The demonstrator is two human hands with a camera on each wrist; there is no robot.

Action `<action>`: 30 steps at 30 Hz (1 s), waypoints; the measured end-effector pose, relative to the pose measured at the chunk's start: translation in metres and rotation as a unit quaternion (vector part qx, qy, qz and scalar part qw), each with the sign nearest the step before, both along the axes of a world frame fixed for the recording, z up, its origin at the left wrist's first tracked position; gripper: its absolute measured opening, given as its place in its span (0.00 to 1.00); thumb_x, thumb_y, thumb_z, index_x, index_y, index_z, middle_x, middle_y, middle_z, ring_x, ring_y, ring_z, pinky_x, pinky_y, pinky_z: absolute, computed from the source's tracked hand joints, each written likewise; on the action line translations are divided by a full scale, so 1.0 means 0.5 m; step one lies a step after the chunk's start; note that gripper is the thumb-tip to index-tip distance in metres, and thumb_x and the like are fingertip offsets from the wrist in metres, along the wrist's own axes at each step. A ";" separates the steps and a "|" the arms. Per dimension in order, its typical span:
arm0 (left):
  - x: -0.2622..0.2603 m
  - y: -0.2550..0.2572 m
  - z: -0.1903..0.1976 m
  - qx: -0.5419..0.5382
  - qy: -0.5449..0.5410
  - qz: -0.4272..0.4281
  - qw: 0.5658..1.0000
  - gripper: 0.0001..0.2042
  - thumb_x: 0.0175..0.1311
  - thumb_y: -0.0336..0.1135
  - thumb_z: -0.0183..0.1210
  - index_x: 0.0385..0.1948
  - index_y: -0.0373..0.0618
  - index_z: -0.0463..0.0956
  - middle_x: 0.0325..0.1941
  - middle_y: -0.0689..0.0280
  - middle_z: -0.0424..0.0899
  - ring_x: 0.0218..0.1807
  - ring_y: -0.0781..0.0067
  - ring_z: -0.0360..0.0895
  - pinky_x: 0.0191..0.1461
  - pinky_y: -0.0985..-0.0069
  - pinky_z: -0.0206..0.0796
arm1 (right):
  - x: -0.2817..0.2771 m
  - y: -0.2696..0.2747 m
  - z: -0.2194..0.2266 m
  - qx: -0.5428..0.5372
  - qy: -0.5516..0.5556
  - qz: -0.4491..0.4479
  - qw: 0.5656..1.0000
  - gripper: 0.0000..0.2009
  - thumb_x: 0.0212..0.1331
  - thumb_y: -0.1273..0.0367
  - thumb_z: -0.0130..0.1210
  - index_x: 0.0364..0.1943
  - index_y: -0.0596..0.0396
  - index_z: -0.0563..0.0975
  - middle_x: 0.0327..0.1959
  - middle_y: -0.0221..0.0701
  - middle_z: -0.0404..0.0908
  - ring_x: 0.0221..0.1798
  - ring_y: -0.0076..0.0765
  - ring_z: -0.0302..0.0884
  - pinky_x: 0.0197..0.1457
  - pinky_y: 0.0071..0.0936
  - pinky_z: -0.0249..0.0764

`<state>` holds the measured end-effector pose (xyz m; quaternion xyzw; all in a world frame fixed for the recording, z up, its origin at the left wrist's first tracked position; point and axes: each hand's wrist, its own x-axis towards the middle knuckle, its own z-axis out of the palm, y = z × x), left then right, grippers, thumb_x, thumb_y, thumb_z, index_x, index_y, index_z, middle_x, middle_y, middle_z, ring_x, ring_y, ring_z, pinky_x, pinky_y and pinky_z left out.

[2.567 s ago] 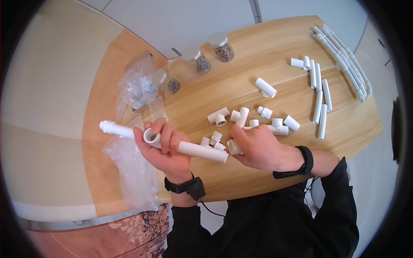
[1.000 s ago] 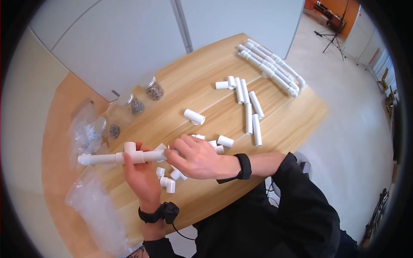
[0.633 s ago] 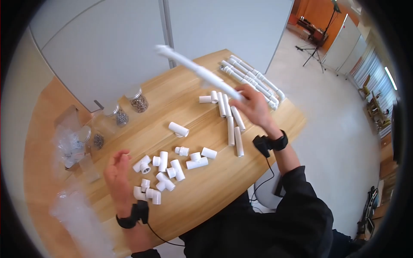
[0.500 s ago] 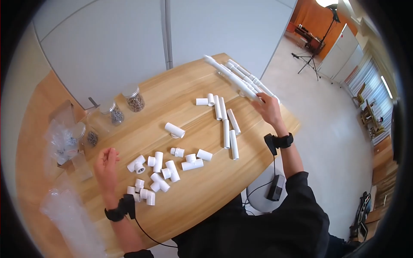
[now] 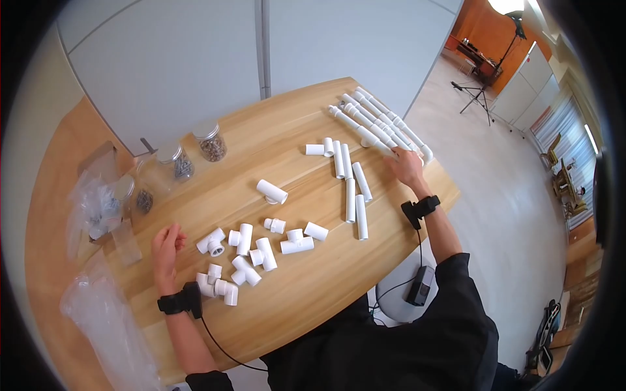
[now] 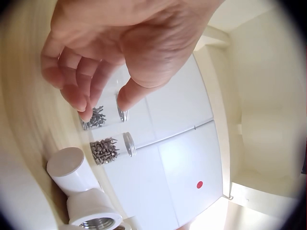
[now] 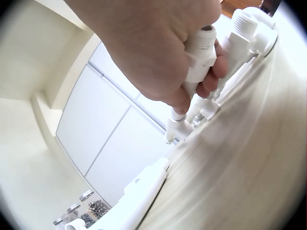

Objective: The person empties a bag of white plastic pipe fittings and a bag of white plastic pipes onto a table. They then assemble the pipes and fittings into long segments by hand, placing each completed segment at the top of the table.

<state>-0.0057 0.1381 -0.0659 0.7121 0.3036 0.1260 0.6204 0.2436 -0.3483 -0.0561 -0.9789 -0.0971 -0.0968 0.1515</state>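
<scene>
At the table's far right my right hand (image 5: 407, 167) grips the near end of a white pipe assembly (image 5: 352, 124). This assembly lies alongside several similar joined pipes (image 5: 385, 117). In the right wrist view, thumb and fingers wrap round its threaded end fitting (image 7: 201, 55), close over the tabletop. My left hand (image 5: 168, 251) hovers over the left of the table, fingers loosely bent and holding nothing. Beside it is a white tee fitting (image 5: 211, 242), with several more tees and elbows to its right and front.
Several short white pipes (image 5: 351, 201) lie between the fittings and the assemblies. Lidded jars of screws (image 5: 210, 144) stand along the back left edge. Plastic bags (image 5: 104, 319) lie at the left edge. Cables run from both wrist cameras.
My left hand has let go of the pipe assembly. My right hand has carried it across to the far right and laid it alongside the other assemblies. The head view has swung right.
</scene>
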 end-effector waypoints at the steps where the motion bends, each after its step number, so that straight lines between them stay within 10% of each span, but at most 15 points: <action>1: 0.001 0.002 -0.004 -0.005 0.001 -0.005 1.000 0.11 0.62 0.40 0.52 0.26 0.41 0.74 0.23 0.71 0.76 0.24 0.85 0.68 0.29 0.87 0.60 | 0.002 -0.003 -0.002 -0.006 -0.007 -0.007 1.000 0.18 0.47 0.59 0.59 0.40 0.54 0.78 0.32 0.42 0.80 0.37 0.49 0.76 0.40 0.39 0.71; 17: 0.004 0.008 -0.022 0.023 -0.010 -0.033 0.999 0.14 0.60 0.41 0.54 0.32 0.36 0.75 0.24 0.67 0.77 0.26 0.82 0.71 0.31 0.84 0.63 | 0.005 -0.003 0.014 -0.182 -0.059 0.017 0.981 0.16 0.45 0.63 0.58 0.40 0.53 0.75 0.36 0.38 0.77 0.42 0.47 0.74 0.43 0.41 0.71; 30: -0.002 -0.040 0.029 0.245 0.120 -0.166 0.948 0.22 0.52 0.40 0.61 0.45 0.34 0.71 0.35 0.57 0.79 0.36 0.69 0.76 0.41 0.75 0.68 | -0.237 0.293 0.260 0.147 -0.162 0.326 0.920 0.11 0.45 0.71 0.61 0.34 0.58 0.76 0.35 0.37 0.79 0.36 0.41 0.76 0.39 0.31 0.71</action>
